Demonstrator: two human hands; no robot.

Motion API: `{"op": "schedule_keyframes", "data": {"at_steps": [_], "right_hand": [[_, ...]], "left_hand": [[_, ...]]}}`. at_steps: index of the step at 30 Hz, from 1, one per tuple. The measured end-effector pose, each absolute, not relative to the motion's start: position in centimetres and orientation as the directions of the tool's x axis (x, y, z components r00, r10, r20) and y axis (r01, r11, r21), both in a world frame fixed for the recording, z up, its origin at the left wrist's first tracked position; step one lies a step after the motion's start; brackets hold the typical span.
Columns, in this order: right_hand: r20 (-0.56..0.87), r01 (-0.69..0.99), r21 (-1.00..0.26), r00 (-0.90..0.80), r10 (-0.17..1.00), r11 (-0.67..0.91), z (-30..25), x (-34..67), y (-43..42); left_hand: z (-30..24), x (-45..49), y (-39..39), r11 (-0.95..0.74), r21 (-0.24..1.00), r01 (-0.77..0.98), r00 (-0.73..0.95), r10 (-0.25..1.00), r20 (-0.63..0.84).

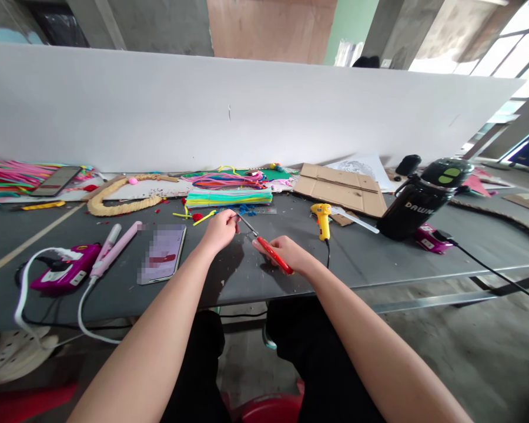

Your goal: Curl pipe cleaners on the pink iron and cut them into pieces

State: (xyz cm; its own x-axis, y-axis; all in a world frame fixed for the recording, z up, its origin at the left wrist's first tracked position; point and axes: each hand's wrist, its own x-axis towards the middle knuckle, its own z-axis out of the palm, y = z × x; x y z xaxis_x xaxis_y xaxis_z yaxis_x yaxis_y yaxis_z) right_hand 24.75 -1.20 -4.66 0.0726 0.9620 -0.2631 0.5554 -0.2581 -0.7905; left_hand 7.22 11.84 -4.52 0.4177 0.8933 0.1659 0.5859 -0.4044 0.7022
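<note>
My right hand is wrapped round the red handles of a pair of scissors, low over the grey table. Their metal blades point away and to the left, up to the fingertips of my left hand. That left hand is closed in a pinch; whatever lies between the fingers is too small or hidden to name. Just beyond the blade tips are some small blue fuzzy pieces. Behind them sits a stack of yellow, green and blue pipe cleaners.
A yellow hot glue gun lies right of my hands, near cardboard and a black bottle. Leftward are a phone, a pink hair straightener and a purple power strip with cables. A white board stands behind.
</note>
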Motion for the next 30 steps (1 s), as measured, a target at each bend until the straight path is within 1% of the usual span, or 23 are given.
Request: {"op": "schedule_keyframes", "data": {"at_steps": [7, 13, 19, 21, 25, 28, 30], "right_hand": [[-0.308, 0.562, -0.765, 0.11, 0.945, -0.315, -3.9, 24.4, -1.2], [-0.334, 0.532, -0.778, 0.103, 0.937, -0.335, -4.0, 24.7, -0.8], [-0.328, 0.497, -0.805, 0.08, 0.941, -0.323, -3.8, 24.9, -0.8], [-0.332, 0.482, -0.811, 0.089, 0.939, -0.333, -3.8, 24.9, -0.8], [-0.326, 0.422, -0.845, 0.08, 0.942, -0.328, -4.1, 24.9, -0.8], [-0.366, 0.339, -0.87, 0.046, 0.93, -0.359, -4.1, 25.0, -0.9], [-0.403, 0.294, -0.874, 0.004, 0.915, -0.386, -3.9, 25.1, -1.1]], "left_hand": [[-4.6, 7.4, 11.8, -0.392, 0.691, 0.608, 0.421, 0.897, 0.138], [-4.8, 7.1, 11.7, -0.356, 0.687, 0.633, 0.39, 0.914, 0.115], [-4.5, 6.3, 11.7, -0.363, 0.668, 0.65, 0.376, 0.917, 0.133], [-4.7, 6.1, 11.9, -0.352, 0.695, 0.628, 0.366, 0.921, 0.135], [-5.2, 6.1, 12.3, -0.256, 0.818, 0.516, 0.333, 0.939, 0.084], [-5.1, 6.2, 12.2, -0.179, 0.89, 0.419, 0.307, 0.951, 0.047], [-5.0, 6.2, 12.0, -0.159, 0.915, 0.37, 0.293, 0.955, 0.047]]}}
